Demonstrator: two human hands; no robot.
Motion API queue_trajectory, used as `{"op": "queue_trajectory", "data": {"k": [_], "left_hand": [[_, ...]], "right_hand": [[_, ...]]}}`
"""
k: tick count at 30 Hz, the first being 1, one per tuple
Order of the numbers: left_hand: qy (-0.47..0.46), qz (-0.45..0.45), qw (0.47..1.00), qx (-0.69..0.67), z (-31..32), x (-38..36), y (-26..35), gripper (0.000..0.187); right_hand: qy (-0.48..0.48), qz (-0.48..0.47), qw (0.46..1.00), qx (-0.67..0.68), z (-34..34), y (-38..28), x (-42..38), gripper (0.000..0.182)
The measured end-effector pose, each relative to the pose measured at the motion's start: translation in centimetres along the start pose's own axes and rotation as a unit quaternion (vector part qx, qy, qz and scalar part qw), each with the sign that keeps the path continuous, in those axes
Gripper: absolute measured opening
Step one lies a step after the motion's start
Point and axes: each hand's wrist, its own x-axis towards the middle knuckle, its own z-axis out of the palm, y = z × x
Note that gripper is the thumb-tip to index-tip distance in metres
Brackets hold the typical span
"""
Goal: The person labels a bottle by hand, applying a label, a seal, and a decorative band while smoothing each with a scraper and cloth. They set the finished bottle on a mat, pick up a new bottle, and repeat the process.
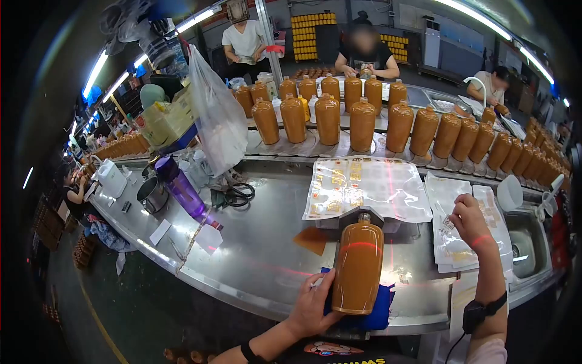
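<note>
A glossy brown bottle [359, 267] leans back on a blue cloth [383, 306], its neck against a dark holder [347, 216]. A red laser line crosses its shoulder. My left hand [312, 306] grips the lower left side of the bottle, thumb near its base. My right hand [470, 221] is pinched closed just above white decal sheets [448, 252] at the right. Whatever is between those fingertips is too small to make out. Behind the bottle lies a larger glossy sheet [370, 188] with gold and red print.
A row of brown bottles [362, 124] stands along the conveyor behind. To the left are a purple flask [179, 185], a metal pot [153, 195] and a hanging plastic bag [215, 115]. A sink [526, 242] is at the right. Co-workers [367, 54] sit and stand beyond.
</note>
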Motion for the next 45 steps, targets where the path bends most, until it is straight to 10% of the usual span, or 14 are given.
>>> {"op": "queue_trajectory", "data": {"k": [22, 37, 45], "left_hand": [[-0.082, -0.032, 0.996, -0.027, -4.0, 1.0, 1.1, 0.097], [-0.009, -0.077, 0.951, -0.298, -2.7, 8.4, 4.7, 0.012], [0.014, -0.051, 0.985, -0.167, -2.1, 8.1, 5.1, 0.013]], "right_hand": [[0.017, -0.154, 0.981, 0.116, -7.8, -15.0, 0.9, 0.019], [0.034, -0.204, 0.944, 0.255, -4.6, -18.8, 1.6, 0.013], [0.013, -0.149, 0.932, 0.331, -1.8, -17.6, 0.2, 0.012]]}}
